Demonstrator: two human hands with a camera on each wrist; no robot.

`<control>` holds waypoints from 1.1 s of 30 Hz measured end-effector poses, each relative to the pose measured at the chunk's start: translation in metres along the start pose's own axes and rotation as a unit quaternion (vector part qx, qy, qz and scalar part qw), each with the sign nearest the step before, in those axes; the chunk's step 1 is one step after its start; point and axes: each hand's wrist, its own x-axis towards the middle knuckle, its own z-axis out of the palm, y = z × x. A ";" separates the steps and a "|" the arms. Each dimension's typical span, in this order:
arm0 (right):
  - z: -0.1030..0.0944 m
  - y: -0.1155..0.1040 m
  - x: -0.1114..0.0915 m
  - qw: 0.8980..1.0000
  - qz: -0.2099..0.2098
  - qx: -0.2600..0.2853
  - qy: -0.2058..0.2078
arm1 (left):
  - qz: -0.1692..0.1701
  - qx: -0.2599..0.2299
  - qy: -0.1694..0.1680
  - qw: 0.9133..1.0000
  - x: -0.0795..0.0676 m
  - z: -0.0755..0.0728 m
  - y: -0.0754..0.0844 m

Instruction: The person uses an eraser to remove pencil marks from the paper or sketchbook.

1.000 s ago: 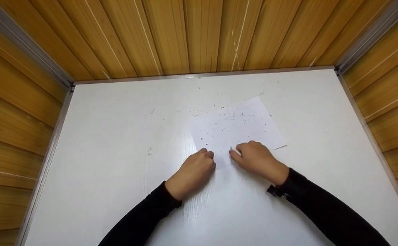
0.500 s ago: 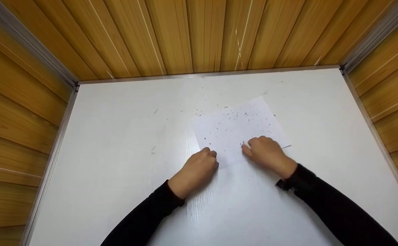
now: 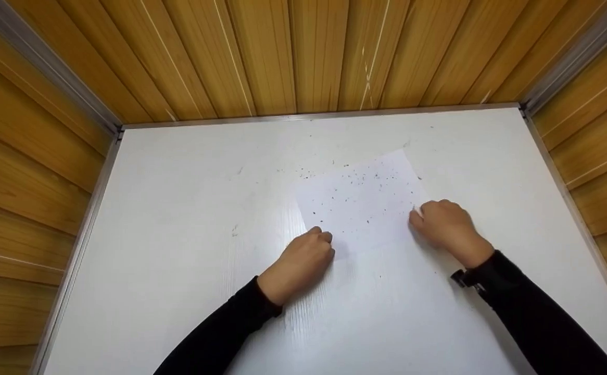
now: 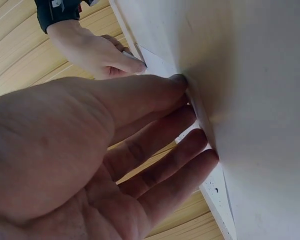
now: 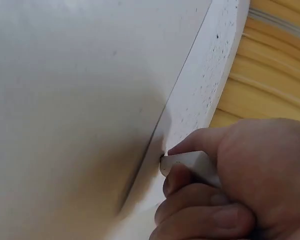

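A white sheet of paper [image 3: 353, 208], sprinkled with dark eraser crumbs [image 3: 376, 177], lies aslant on the white table. At its near left corner my left hand [image 3: 303, 258] presses down with its fingertips; in the left wrist view the thumb and fingers [image 4: 172, 172] reach fairly straight to the paper's edge. My right hand [image 3: 446, 224] is at the sheet's right edge, low over the near right corner. Between its thumb and curled fingers it grips a white block eraser [image 5: 192, 164] with a darkened tip against the paper.
More crumbs [image 3: 306, 174] lie on the table [image 3: 178, 208] beyond the sheet's far left corner, and faint smudges mark the left side. Wood-patterned panels [image 3: 314, 57] with grey metal edging enclose the back and both sides.
My right hand has moved right along the paper from near the left hand to the right edge, taking the eraser with it. The left hand stays on the near left corner.
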 end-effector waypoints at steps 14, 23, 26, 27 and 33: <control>0.066 -0.099 -0.005 0.987 -0.149 0.005 0.060 | -0.014 0.009 0.020 1.000 0.002 0.004 0.006; 0.021 -0.007 0.000 0.999 -0.023 0.012 0.035 | -0.012 -0.003 0.011 1.000 0.002 0.000 0.004; 0.010 0.014 0.003 0.999 0.005 0.011 0.033 | -0.019 -0.002 0.008 1.000 0.001 0.000 0.003; 0.008 0.018 0.003 0.999 0.007 0.008 0.032 | -0.020 -0.001 0.008 1.000 0.001 0.000 0.003; 0.010 0.010 -0.006 0.999 0.004 0.005 0.039 | -0.008 -0.004 0.014 1.000 0.001 0.002 0.005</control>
